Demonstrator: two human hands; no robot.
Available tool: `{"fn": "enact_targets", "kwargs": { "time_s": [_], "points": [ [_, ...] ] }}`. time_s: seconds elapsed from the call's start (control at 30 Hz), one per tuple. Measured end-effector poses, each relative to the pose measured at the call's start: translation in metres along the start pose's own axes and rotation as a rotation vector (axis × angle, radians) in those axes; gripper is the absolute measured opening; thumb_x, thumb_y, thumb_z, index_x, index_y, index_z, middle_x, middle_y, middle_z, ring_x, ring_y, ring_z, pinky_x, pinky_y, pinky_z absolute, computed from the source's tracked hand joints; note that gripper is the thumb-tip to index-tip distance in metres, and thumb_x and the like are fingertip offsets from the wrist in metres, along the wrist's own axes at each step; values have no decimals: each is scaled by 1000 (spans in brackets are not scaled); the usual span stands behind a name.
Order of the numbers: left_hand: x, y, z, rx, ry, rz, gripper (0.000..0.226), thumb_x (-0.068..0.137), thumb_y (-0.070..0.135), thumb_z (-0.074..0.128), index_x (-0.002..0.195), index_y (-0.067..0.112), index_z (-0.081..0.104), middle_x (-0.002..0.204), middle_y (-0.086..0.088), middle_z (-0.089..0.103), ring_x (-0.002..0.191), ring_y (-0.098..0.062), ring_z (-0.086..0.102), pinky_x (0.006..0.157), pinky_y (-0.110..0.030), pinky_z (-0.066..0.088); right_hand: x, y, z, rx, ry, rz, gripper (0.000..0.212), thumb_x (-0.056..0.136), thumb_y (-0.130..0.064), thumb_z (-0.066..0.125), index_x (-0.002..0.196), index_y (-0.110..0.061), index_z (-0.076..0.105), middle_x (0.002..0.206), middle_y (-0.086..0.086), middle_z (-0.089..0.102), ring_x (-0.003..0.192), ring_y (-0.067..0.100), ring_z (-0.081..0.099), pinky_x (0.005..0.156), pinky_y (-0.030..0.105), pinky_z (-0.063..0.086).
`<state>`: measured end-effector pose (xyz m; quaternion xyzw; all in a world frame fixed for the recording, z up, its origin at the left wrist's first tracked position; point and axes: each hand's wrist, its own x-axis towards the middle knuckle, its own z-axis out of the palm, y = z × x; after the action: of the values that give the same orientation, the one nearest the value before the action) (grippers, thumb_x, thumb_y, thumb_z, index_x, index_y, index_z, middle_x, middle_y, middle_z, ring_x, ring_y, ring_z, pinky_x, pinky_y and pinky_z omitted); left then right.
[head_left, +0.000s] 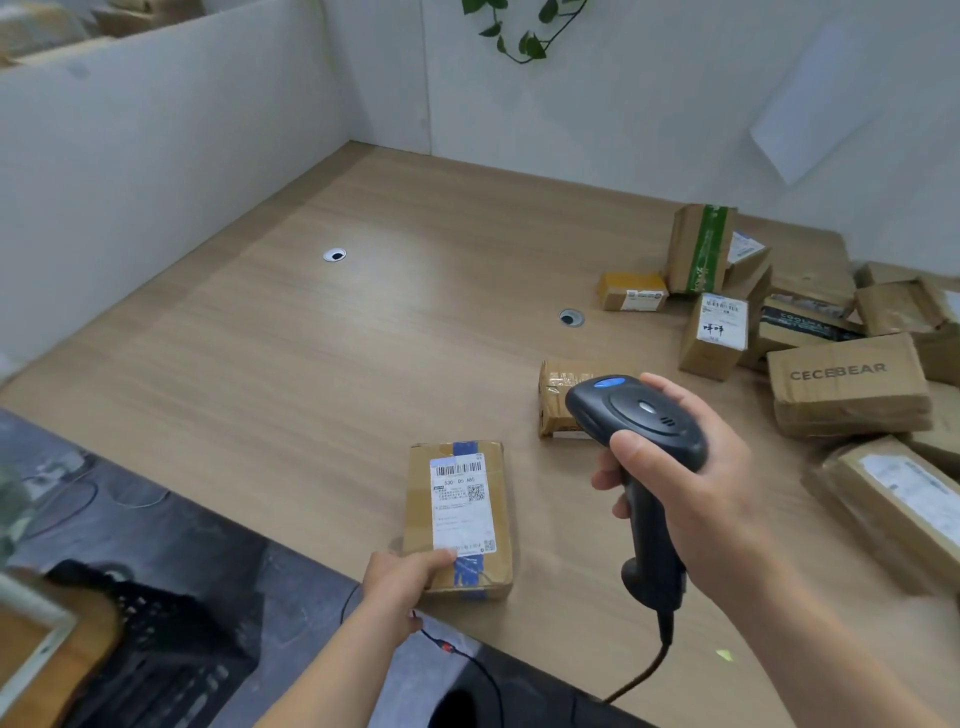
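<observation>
the left hand (402, 579) gripped the near end of the labelled parcel (460, 519), which lay flat on the surface (311, 364). the right hand (691, 467) held the scanner (636, 415) just right of it. scan apparently pending; a parcel pile (831, 353) beyond the right hand remained.

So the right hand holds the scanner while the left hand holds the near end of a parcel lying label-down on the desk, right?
Not quite. The parcel lies label-up: the head view shows its white shipping label facing the camera. The rest stands: the right hand holds the scanner, and the left hand holds the parcel's near end on the desk.
</observation>
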<state>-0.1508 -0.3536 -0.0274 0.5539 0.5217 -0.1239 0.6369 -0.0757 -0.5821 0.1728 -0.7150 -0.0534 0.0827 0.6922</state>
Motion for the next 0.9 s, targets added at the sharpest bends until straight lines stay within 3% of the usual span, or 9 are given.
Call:
{"fn": "enact_targets", "kwargs": {
  "time_s": [0.07,0.17,0.3,0.4,0.5,0.6,0.7,0.77,0.9],
  "points": [
    [-3,-7,0,-57,3,-4,40,75,13,87,94,15,52,93,-3,63,93,-27,56,87,-48,44,-1,3,-1,-11,-18,4,57,69,-26,75,122,-37,58,82,7,76,66,27,73,51,37,56],
    [-8,-16,-3,-106,3,-24,46,75,14,87,107,8,54,95,-4,65,86,-23,55,88,-47,46,-6,5,1,-19,-43,16,56,72,-24,78,123,-37,58,82,7,76,68,28,74,52,36,56],
    [-12,-26,-4,-179,14,19,64,59,16,88,115,3,60,89,-10,78,72,-26,67,67,-35,45,-10,8,3,-36,-86,9,47,85,-9,78,116,-39,60,81,7,76,66,27,73,51,35,56],
    [-11,-32,-6,-240,-11,-4,80,52,15,88,124,9,52,100,-11,77,77,-25,73,59,-30,50,-12,9,2,-52,-107,8,49,85,-3,75,113,-41,61,80,6,76,66,27,73,51,36,56],
    [-21,-37,-9,-221,-91,-61,69,62,12,85,124,17,54,102,-5,78,84,-22,71,61,-28,43,-14,9,0,-50,-126,-4,50,82,-8,82,114,-41,61,82,5,76,66,27,74,51,36,57],
    [-29,-39,-12,-99,-168,-60,72,53,24,81,122,27,59,99,-1,79,81,-19,66,55,-25,38,-14,10,-3,-37,-131,-2,51,80,-13,84,115,-41,60,82,5,76,66,27,74,51,36,57],
    [-30,-28,-13,-67,-142,47,71,64,21,84,127,31,53,106,3,77,95,-21,72,69,-30,51,-15,10,-6,-21,-135,2,53,70,-26,78,118,-40,60,82,6,76,67,28,74,51,36,56],
    [-32,-14,-15,0,-73,178,73,71,19,85,130,36,45,113,7,70,101,-19,69,74,-32,55,-16,9,-7,-12,-142,-1,50,74,-23,81,117,-39,61,83,6,76,68,29,74,52,38,56],
    [-32,19,-16,517,161,375,108,53,62,78,150,44,34,134,2,56,115,-21,59,96,-37,51,-16,6,-8,-1,-149,-12,52,69,-26,77,117,-39,60,84,7,76,68,29,74,51,37,56]
  ]
}}
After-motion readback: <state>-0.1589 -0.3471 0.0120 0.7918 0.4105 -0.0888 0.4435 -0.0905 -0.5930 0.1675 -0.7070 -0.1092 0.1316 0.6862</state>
